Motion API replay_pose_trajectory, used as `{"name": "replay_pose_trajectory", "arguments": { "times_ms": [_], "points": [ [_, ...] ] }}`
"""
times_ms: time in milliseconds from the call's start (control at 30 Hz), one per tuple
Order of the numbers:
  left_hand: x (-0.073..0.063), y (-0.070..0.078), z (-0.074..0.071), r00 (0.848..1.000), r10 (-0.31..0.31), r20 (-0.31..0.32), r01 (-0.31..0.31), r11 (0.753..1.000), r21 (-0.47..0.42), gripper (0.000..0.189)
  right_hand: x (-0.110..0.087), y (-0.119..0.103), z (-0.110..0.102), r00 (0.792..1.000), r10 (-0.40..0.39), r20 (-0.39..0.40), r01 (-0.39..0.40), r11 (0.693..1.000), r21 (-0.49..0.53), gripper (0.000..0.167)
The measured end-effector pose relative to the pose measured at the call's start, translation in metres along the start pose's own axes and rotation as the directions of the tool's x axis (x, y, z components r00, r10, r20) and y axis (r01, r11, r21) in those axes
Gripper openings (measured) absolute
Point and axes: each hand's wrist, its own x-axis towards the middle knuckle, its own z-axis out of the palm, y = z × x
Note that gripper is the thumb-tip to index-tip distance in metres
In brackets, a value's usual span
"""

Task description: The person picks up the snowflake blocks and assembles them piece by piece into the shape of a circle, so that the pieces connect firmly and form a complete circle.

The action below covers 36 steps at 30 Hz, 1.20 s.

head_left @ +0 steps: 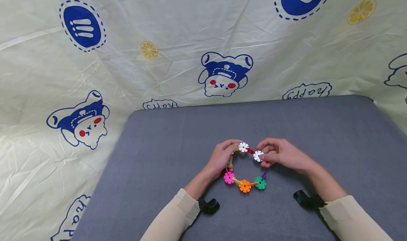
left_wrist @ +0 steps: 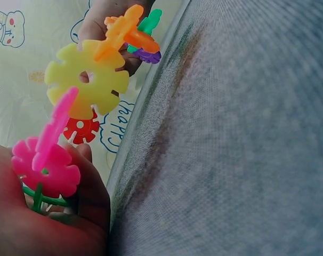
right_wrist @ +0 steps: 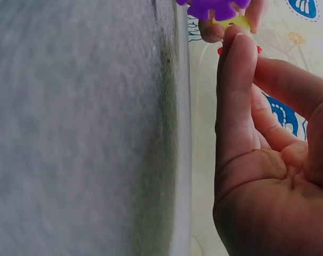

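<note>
A chain of notched plastic snowflake discs bends into a nearly closed ring, held above the table. My left hand (head_left: 219,158) grips its left side, around the green and yellow pieces; a white disc (head_left: 243,147) sits just past the fingertips. Between my right hand's (head_left: 283,154) thumb and fingers is another white disc (head_left: 258,156), joined by a red disc (head_left: 250,151) to the first. Along the bottom hang a pink disc (head_left: 229,177), an orange disc (head_left: 245,186) and a green disc (head_left: 260,183). A purple disc (head_left: 264,175) ends that side, apart from the pinched white one.
The grey cloth-covered table (head_left: 168,156) extends around both hands. Behind it hangs a pale printed sheet (head_left: 178,75). Each wrist wears a black camera, such as the left camera (head_left: 209,206).
</note>
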Motion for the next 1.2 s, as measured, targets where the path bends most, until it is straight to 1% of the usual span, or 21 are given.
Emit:
{"name": "replay_pose_trajectory", "arguments": {
  "times_ms": [200,433,567,733,933,1100,1200],
  "points": [
    [0.000,-0.003,-0.001,1.000,0.010,0.015,-0.009,1.000,-0.014,0.032,0.000,-0.002,0.006,1.000,-0.022,-0.008,0.022,1.000,0.001,0.033],
    [-0.001,0.000,-0.001,0.999,0.047,0.025,-0.046,0.998,-0.041,0.030,0.002,-0.004,0.009,0.998,-0.050,-0.030,0.050,0.999,0.002,0.030],
    [-0.001,0.000,-0.002,0.999,0.043,0.027,-0.042,0.999,-0.033,0.028,0.002,-0.006,0.010,0.998,-0.063,-0.025,0.063,0.998,0.003,0.030],
    [0.000,-0.002,-0.002,0.999,0.031,0.033,-0.030,0.999,-0.036,0.025,0.001,-0.008,0.012,0.998,-0.056,-0.039,0.056,0.998,0.004,0.029],
    [0.001,-0.001,0.000,0.998,0.037,0.047,-0.034,0.998,-0.045,0.025,0.001,-0.008,0.014,0.997,-0.041,-0.067,0.040,0.999,-0.017,0.028],
    [0.001,-0.001,0.001,0.999,0.030,0.013,-0.030,0.998,-0.061,0.024,0.005,-0.006,0.015,0.996,-0.023,-0.090,0.020,0.999,-0.033,0.029],
    [0.001,-0.001,0.001,0.999,0.032,-0.017,-0.034,0.996,-0.086,0.025,0.008,-0.007,0.016,0.993,-0.024,-0.112,0.014,0.996,-0.086,0.033]
  ]
}}
